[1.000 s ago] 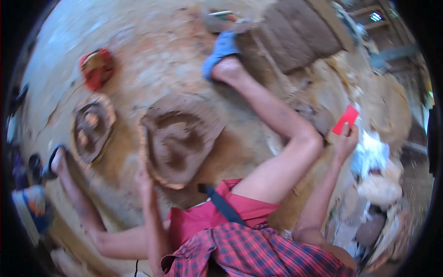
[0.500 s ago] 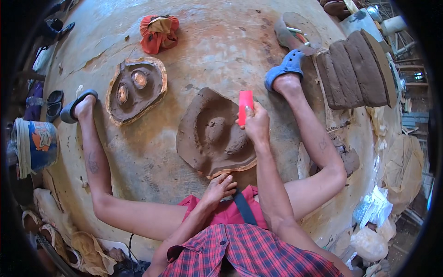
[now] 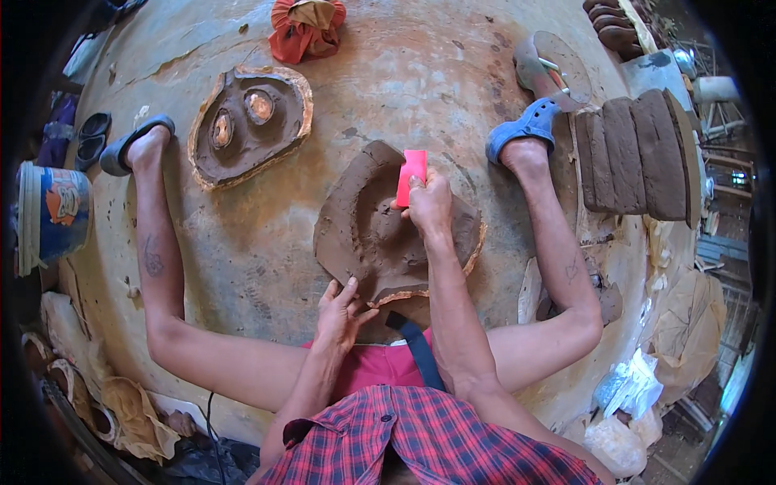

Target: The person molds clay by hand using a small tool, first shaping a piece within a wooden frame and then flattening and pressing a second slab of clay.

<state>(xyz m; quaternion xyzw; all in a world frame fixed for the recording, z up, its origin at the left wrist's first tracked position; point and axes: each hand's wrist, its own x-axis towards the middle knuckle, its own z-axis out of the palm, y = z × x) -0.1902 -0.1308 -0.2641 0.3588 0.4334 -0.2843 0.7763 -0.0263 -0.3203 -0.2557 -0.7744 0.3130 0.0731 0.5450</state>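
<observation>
Between my legs on the floor lies a mould lined with dark brown clay (image 3: 343, 218), with rounded humps and a hollow inside. A thin orange-brown rim shows along its near and right edges. My right hand (image 3: 431, 202) is closed round a flat pink scraper (image 3: 412, 171), held over the far part of the clay and covering some of it. Whether the scraper touches the clay I cannot tell. At the near left edge of the clay is my left hand (image 3: 335, 317), its fingers spread and the fingertips at the rim.
A second clay-lined mould (image 3: 250, 129) with two oval openings lies at the far left. Beyond it sits an orange cloth bundle (image 3: 307, 28). Thick clay slabs (image 3: 634, 153) are stacked at right, near a clear round container (image 3: 570, 69) with tools. A bucket (image 3: 56, 214) stands far left.
My left hand has moved from my lap forward and left to the clay's edge. My right hand has brought the scraper left over the clay. The clay-lined mould has turned a little.
</observation>
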